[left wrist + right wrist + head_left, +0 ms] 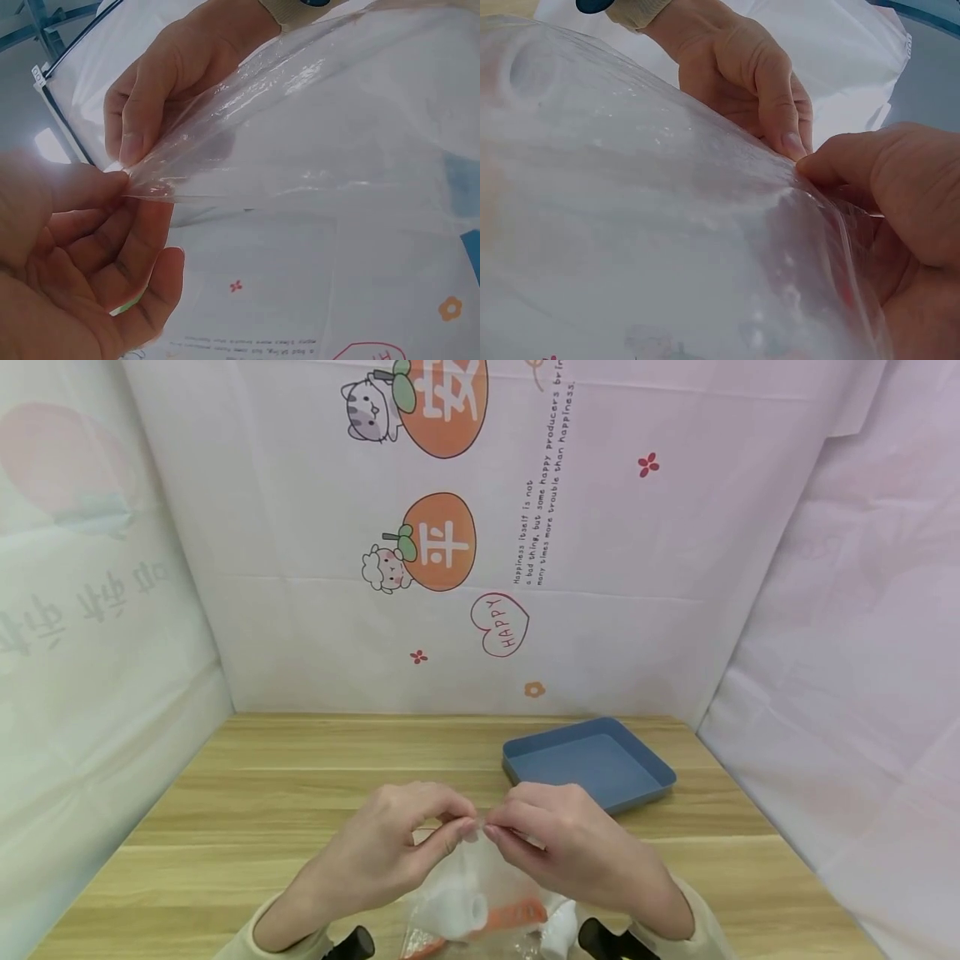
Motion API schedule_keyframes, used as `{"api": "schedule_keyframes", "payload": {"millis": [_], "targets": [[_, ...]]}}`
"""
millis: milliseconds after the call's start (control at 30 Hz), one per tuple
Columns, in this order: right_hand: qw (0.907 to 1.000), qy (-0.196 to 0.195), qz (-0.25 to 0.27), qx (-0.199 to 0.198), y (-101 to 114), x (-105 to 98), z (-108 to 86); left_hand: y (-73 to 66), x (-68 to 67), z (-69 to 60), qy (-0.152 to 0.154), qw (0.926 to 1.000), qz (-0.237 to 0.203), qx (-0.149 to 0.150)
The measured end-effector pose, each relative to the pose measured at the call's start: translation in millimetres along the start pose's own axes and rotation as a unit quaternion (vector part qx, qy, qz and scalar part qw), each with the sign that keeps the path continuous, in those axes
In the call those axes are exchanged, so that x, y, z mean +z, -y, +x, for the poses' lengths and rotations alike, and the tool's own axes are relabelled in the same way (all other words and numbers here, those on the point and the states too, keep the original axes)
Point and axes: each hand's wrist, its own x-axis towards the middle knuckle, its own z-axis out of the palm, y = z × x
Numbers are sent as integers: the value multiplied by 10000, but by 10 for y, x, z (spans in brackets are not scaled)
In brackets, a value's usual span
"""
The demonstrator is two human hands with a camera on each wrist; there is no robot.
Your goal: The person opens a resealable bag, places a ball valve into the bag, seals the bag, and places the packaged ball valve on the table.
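Note:
A clear plastic bag (480, 868) hangs from both hands above the wooden table. My left hand (397, 839) pinches its top edge between thumb and fingers. Right beside it, my right hand (562, 843) pinches the same edge, the fingertips of both hands nearly touching. Through the film I see a white tube-like piece (453, 912), an orange strip with holes (513, 916) and another white piece (558, 931). In the left wrist view the bag's film (300, 127) stretches away from the pinched corner. The right wrist view shows the film (667, 202) spread in front of the fingers.
A blue tray (592, 764) sits at the back right of the wooden table (315, 768). White printed cloth (300, 635) encloses the table at the back and on both sides. Two dark rounded pieces (360, 942) show near the wrists.

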Motion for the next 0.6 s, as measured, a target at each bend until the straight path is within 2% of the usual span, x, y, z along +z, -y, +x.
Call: {"api": "schedule_keyframes", "payload": {"millis": [67, 167, 267, 433, 600], "targets": [[9999, 7, -99, -61, 12, -4, -4, -1, 2, 1, 6, 10000, 80, 59], [10000, 40, 46, -55, 16, 0, -6, -5, -4, 1, -18, 9998, 111, 133], [9985, -3, 552, -21, -16, 12, 2, -12, -14, 3, -100, 9998, 49, 166], [9885, 31, 1507, 144, -75, 21, 5, -21, -23, 9, -153, 9997, 77, 144], [9847, 109, 1722, 229, -93, 34, -1, -17, -22, 9, -146, 9997, 166, 142]]}}
